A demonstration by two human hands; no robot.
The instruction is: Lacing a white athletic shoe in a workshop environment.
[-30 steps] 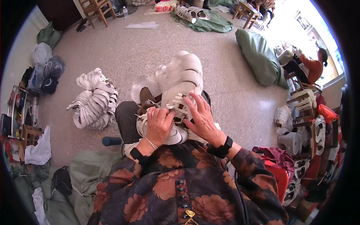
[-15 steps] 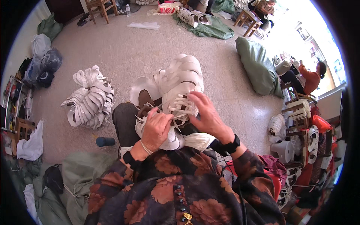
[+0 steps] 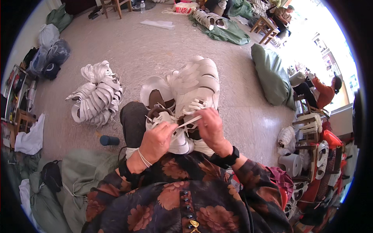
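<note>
A white shoelace [image 3: 189, 122] is stretched between my two hands above my lap. The fingertips of my left hand [image 3: 155, 140] are closed at its lower left end. My right hand [image 3: 212, 130], curled into a pinch, grips the other end. Under the hands lies a white shoe [image 3: 181, 145] with a brown lining, partly hidden by my fingers. Just beyond it, a nested stack of white shoe uppers [image 3: 196, 79] rests on my knees, with loose laces at its near end. A rounded white shoe piece with brown lining [image 3: 155, 91] sits left of the stack.
Another heap of white shoe uppers [image 3: 97, 95] lies on the floor at left, near a dark bottle [image 3: 109, 140]. A green sack [image 3: 272, 73] lies at right, near a seated person in orange [image 3: 324, 92]. Shoes and chairs crowd the right edge.
My right hand has come off the upper's laces and curled, and the lace now runs taut between both hands. The view has shifted slightly.
</note>
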